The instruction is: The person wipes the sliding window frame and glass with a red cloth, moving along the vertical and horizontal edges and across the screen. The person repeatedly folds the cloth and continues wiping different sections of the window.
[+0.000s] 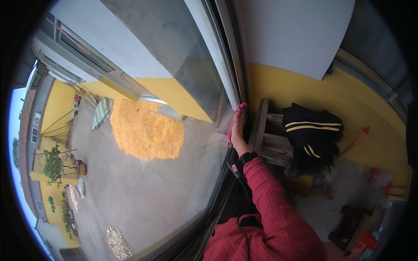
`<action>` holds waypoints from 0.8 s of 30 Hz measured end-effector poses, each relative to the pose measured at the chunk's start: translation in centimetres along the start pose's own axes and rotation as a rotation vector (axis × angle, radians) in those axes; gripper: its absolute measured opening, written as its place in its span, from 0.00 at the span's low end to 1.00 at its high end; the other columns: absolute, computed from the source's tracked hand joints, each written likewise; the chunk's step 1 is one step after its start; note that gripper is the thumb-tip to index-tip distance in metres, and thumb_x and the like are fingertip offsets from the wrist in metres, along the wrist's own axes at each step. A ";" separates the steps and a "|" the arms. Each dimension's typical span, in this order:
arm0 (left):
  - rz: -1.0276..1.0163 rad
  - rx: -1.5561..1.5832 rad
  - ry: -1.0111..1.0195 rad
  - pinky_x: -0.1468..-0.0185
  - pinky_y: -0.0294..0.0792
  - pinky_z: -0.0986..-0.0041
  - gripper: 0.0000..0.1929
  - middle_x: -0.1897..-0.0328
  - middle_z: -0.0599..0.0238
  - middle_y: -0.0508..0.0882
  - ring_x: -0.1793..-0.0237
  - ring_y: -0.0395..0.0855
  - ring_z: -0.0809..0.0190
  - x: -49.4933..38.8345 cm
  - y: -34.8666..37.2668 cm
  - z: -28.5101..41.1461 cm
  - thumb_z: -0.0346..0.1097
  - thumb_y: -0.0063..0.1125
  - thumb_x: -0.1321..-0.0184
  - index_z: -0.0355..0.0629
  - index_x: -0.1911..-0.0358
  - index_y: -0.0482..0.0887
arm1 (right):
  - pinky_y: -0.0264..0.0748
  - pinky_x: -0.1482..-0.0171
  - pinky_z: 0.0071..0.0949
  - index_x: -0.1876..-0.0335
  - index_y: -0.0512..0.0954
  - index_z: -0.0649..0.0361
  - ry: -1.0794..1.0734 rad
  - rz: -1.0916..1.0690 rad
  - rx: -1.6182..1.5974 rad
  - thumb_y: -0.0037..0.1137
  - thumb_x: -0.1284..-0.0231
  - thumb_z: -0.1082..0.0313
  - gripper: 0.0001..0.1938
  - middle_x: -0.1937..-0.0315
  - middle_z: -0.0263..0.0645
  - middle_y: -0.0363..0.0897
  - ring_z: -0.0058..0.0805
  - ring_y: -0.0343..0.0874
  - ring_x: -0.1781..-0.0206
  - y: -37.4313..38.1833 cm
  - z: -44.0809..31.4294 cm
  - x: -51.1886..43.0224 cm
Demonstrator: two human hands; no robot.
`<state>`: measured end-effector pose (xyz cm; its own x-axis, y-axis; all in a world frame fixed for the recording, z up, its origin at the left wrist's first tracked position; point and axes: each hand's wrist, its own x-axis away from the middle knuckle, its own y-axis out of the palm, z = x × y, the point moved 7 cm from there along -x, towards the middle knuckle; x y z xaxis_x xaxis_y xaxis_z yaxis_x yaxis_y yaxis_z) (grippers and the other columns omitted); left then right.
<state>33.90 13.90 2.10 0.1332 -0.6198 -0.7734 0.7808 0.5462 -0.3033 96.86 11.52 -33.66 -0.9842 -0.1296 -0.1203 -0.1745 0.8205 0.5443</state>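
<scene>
My right hand [238, 128] presses a pink cloth [231, 134] against the inner face of a window pane, close beside the dark window frame [243, 81]. The hand is seen edge-on, and part of the cloth folds out past the fingertips. A black strap with a small device [235, 167] sits around the wrist, with a cable running down from it. The glass pane [209, 143] spreads to the left of the hand, with faint reflections. My left hand is out of view.
Right of the hand stand a wooden rack [259, 127] and a dark garment with yellow stripes [312, 125]. Low at the right is a brown wooden piece of furniture [362, 228]. Outside the glass lie a yellow grain heap [147, 130] and a pale pile [119, 243].
</scene>
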 end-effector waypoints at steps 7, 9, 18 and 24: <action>-0.060 0.033 -0.022 0.61 0.74 0.69 0.29 0.53 0.51 0.79 0.61 0.79 0.60 -1.0 3.8 1.0 0.59 0.42 0.31 0.34 0.48 0.74 | 0.46 0.26 0.28 0.23 0.44 0.58 0.212 0.190 0.144 0.34 0.28 0.43 0.37 0.23 0.44 0.46 0.34 0.48 0.23 -5.1 9.9 -1.9; -0.074 0.040 -0.019 0.61 0.74 0.69 0.30 0.53 0.51 0.79 0.60 0.79 0.60 -1.2 4.5 1.2 0.59 0.42 0.31 0.34 0.48 0.74 | 0.49 0.27 0.28 0.23 0.46 0.57 0.297 0.258 0.159 0.33 0.27 0.44 0.35 0.24 0.46 0.50 0.36 0.51 0.23 -7.3 13.5 -1.9; -0.082 0.027 -0.041 0.59 0.74 0.68 0.30 0.52 0.51 0.80 0.59 0.79 0.60 -1.2 6.1 1.7 0.60 0.43 0.31 0.34 0.48 0.74 | 0.70 0.42 0.36 0.29 0.62 0.53 0.868 0.439 0.112 0.28 0.28 0.41 0.31 0.39 0.47 0.73 0.38 0.75 0.41 -11.1 19.5 0.0; -0.069 0.039 -0.050 0.58 0.75 0.68 0.30 0.52 0.50 0.80 0.58 0.79 0.59 -1.3 5.8 1.8 0.60 0.43 0.31 0.34 0.48 0.74 | 0.71 0.42 0.36 0.37 0.67 0.61 0.891 0.454 0.272 0.32 0.28 0.47 0.27 0.41 0.51 0.74 0.40 0.75 0.41 -11.4 17.5 4.2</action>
<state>39.35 16.77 2.36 0.1080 -0.6828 -0.7226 0.8120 0.4799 -0.3322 95.20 11.39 -54.87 -0.6389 -0.0502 0.7676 0.1217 0.9787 0.1653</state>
